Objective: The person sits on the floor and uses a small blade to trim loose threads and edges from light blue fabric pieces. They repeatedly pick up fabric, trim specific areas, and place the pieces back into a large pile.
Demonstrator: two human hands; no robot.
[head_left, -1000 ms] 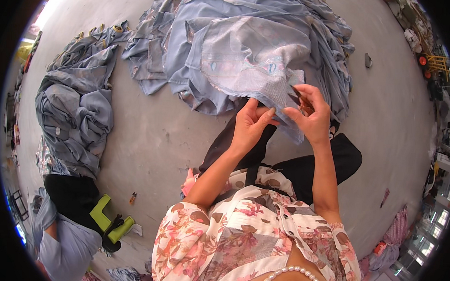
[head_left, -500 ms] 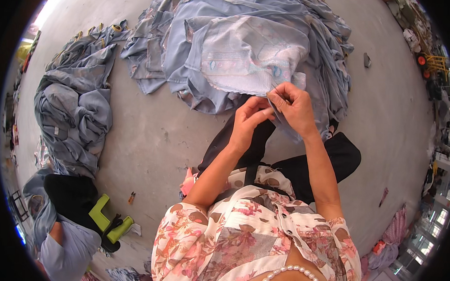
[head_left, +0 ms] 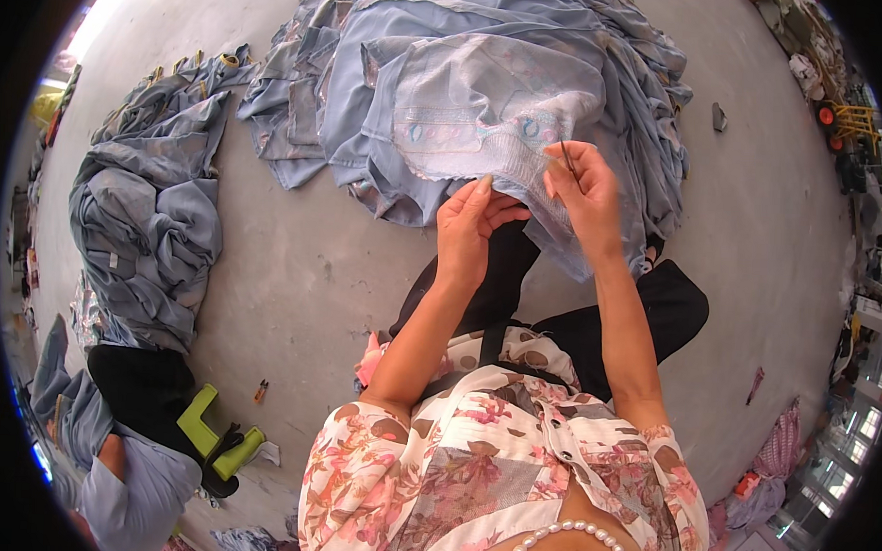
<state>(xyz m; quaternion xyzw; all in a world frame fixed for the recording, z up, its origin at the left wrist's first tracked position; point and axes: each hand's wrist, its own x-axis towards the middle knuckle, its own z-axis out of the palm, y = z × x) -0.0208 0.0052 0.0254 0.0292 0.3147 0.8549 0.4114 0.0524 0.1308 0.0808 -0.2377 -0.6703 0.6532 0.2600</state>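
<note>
A pale blue garment panel with a coloured pattern lies over a large heap of blue-grey garments in front of me. My left hand pinches the near edge of the panel between thumb and fingers. To its right, my right hand is closed round a slim dark pointed tool, whose tip points away from me over the cloth. Whether it is snips or tweezers I cannot make out. Some of the fabric hangs down between my hands toward my black-clad legs.
Another pile of blue-grey garments lies on the grey floor to the left. At lower left a person sits by a green stool. Small orange-handled snips and a pinkish tool rest on the floor.
My hands have drawn apart: the left moved left along the panel's edge, the right moved up and right with the tool. More of the patterned cloth now shows between them.
</note>
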